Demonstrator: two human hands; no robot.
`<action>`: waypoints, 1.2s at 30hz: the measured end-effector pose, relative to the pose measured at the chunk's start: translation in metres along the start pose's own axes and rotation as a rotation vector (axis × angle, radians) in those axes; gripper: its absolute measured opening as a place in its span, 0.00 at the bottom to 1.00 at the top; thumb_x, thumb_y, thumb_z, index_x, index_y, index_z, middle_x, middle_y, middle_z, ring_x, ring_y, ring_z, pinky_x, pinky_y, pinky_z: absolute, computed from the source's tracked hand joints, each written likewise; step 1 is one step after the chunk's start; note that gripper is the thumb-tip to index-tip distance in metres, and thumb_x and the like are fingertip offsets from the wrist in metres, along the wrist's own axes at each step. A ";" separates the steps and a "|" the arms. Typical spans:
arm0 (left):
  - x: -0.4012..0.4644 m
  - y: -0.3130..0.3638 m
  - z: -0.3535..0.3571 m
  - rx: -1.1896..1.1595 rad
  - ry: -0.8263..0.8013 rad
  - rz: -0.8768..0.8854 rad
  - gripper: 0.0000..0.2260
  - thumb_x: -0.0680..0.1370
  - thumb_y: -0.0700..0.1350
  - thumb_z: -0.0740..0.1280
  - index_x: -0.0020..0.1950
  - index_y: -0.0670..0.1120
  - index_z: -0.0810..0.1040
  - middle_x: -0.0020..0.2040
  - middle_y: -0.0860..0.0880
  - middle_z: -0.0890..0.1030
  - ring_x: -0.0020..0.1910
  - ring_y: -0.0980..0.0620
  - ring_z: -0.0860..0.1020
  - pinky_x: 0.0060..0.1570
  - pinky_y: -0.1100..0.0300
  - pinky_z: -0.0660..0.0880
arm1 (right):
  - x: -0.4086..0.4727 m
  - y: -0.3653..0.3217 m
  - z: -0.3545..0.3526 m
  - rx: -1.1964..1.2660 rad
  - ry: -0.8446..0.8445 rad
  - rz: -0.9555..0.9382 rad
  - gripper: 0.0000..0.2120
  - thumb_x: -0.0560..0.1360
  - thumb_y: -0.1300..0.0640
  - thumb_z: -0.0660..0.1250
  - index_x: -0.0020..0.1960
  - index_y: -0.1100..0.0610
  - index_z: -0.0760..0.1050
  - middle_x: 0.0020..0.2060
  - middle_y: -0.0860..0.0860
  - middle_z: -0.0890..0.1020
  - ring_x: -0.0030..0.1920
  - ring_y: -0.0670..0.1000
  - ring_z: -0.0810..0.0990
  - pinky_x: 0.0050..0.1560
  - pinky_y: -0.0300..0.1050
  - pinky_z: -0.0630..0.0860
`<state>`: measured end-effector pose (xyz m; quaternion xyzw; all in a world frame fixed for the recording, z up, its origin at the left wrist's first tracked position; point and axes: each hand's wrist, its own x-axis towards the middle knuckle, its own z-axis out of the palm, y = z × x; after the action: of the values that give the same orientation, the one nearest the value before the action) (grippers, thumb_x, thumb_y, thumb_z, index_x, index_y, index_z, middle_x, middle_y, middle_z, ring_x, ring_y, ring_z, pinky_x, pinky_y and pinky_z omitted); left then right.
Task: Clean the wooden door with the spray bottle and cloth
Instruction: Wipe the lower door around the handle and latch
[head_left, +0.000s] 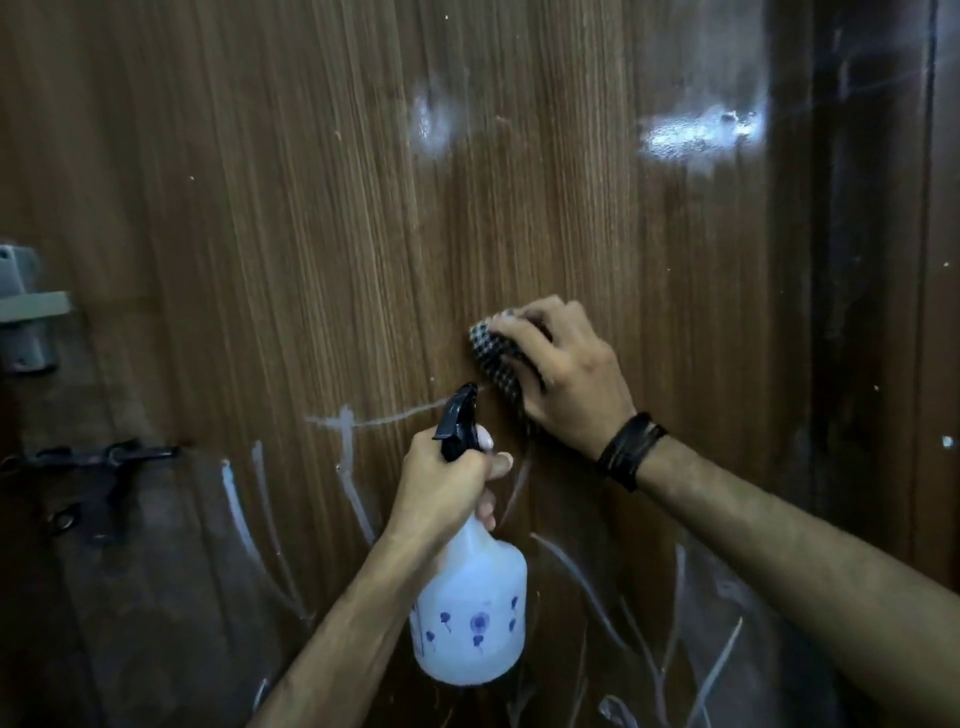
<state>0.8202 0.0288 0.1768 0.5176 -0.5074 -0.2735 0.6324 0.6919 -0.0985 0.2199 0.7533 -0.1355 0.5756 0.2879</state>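
- The wooden door (322, 218) fills nearly all I can see, its grain running top to bottom; I take it as my landmark. White chalk-like scrawls (348, 452) cover its lower part, and 2 wet-looking glossy patches (696, 132) shine near its top right.
- Along the door's left edge sit a grey handle fitting (26, 306) and, below it, a black latch (98, 467).
- The spray bottle (470, 597) hangs upright in front of the door's lower middle, long axis roughly vertical, black nozzle (457, 418) aimed up and right at the door.
- My left hand (441, 488) is curled round the bottle's neck, fingers wrapped at the trigger (I cannot tell whether the trigger is squeezed).
- My right hand (561, 374), a dark band on its wrist (631, 449), presses the checked cloth (493, 358) flat against the door's middle, fingers curled over the cloth's top edge and gripping it.
- The relation that matters: the nearest scrawl, a horizontal stroke, lies on the door just below and left of the cloth, and the rest run further down. The right hand is the nearer 1 to wipe it; the nozzle tip sits just beside the cloth's lower edge.
- My judgement: the next wipe should go down and left, and the bottle may need to clear that path.
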 end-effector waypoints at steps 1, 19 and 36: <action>0.001 -0.003 -0.003 -0.003 -0.009 0.010 0.08 0.77 0.34 0.69 0.43 0.47 0.76 0.31 0.49 0.74 0.24 0.53 0.71 0.29 0.56 0.71 | -0.010 -0.003 0.004 0.007 0.009 -0.001 0.19 0.74 0.62 0.72 0.65 0.59 0.77 0.56 0.58 0.76 0.51 0.56 0.74 0.42 0.50 0.78; 0.015 -0.039 -0.009 -0.009 -0.073 0.136 0.07 0.76 0.33 0.67 0.46 0.44 0.74 0.34 0.45 0.70 0.23 0.53 0.68 0.26 0.59 0.69 | -0.027 0.000 0.018 0.178 0.492 0.332 0.14 0.75 0.65 0.70 0.59 0.59 0.80 0.51 0.55 0.74 0.51 0.51 0.75 0.53 0.37 0.72; -0.032 -0.049 -0.037 0.036 -0.071 0.184 0.08 0.76 0.32 0.64 0.41 0.42 0.69 0.28 0.47 0.67 0.21 0.53 0.66 0.26 0.58 0.69 | -0.046 -0.071 -0.009 0.205 0.481 0.649 0.12 0.74 0.65 0.73 0.56 0.59 0.79 0.53 0.55 0.76 0.50 0.45 0.69 0.46 0.20 0.59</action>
<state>0.8525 0.0550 0.1219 0.4702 -0.5797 -0.2232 0.6269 0.7087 -0.0428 0.1582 0.5404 -0.2366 0.8065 0.0386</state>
